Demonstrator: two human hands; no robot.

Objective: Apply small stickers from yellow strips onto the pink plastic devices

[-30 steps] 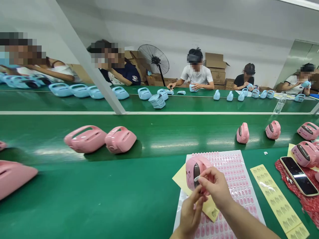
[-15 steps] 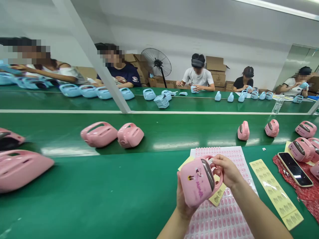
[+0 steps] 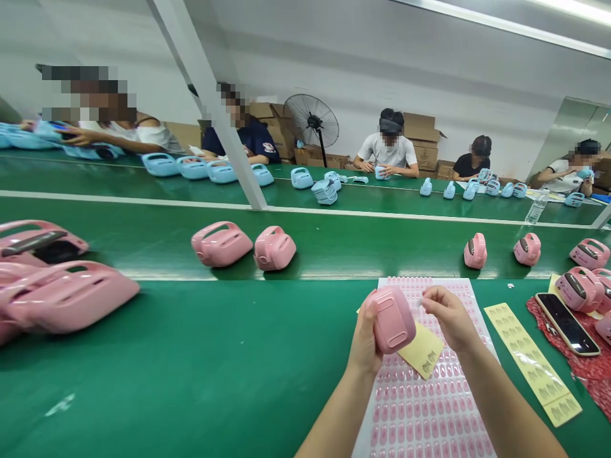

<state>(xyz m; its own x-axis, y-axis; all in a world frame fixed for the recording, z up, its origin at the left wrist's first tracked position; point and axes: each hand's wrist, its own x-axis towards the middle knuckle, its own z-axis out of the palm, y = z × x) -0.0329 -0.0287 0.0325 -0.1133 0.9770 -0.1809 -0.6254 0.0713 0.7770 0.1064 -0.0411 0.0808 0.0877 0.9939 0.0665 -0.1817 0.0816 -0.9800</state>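
Note:
My left hand (image 3: 363,343) is wrapped round a pink plastic case (image 3: 394,319), holding it up with its underside facing me. Two long oval outlines show on that underside. Just right of the case, my right hand (image 3: 450,318) pinches a small whitish piece (image 3: 420,303) between thumb and forefinger, apart from the case; what kind of piece it is, I cannot tell. Beneath both hands lies a white sheet (image 3: 382,439) covered with rows of pink oval stickers. A yellow sticker sheet (image 3: 422,353) rests on top of it, partly behind the case.
More pink cases (image 3: 222,244) stand along the belt and in a cluster at left (image 3: 71,296). To the right are a yellow sticker strip (image 3: 532,362) and a phone (image 3: 568,323) on red wrap (image 3: 596,369). Co-workers handle blue cases (image 3: 301,178) across a white rail (image 3: 363,215).
The case has been turned from its printed side to its underside. My right hand has come away from its handle, still pinching the whitish piece. The view has swung a little left.

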